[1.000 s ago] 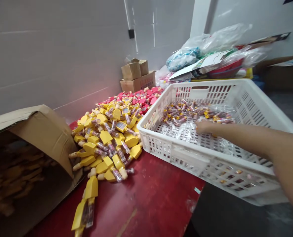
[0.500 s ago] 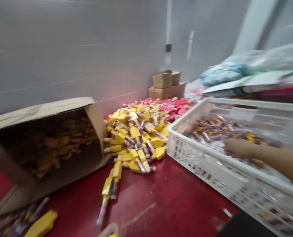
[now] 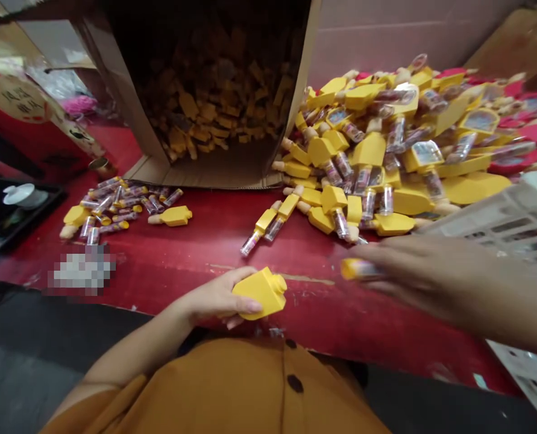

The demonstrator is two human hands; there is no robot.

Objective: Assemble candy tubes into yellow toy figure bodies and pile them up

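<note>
My left hand (image 3: 225,296) grips a yellow bottle-shaped piece (image 3: 263,292) just above the table's front edge, its short neck pointing right. To the right, my right hand (image 3: 399,265), blurred, holds a small clear tube with a yellow end (image 3: 358,269) that points toward the yellow piece. The two held items are apart. Behind them, two yellow pieces with wooden handles and tubes (image 3: 268,223) lie on the red table (image 3: 196,253). A yellow piece with a wooden handle (image 3: 174,216) rests farther left, beside a cluster of small tubes (image 3: 109,202).
An open cardboard box (image 3: 209,175) full of yellow pieces lies at the back. Right of it is a large heap of yellow pieces with tubes (image 3: 370,150), with red ones behind. A white crate (image 3: 512,211) stands at the right, a black tray (image 3: 46,202) at far left.
The view has swung left and down. My right hand has come out of the white crate and now holds a small tube. My left hand and its yellow piece are now in full view.
</note>
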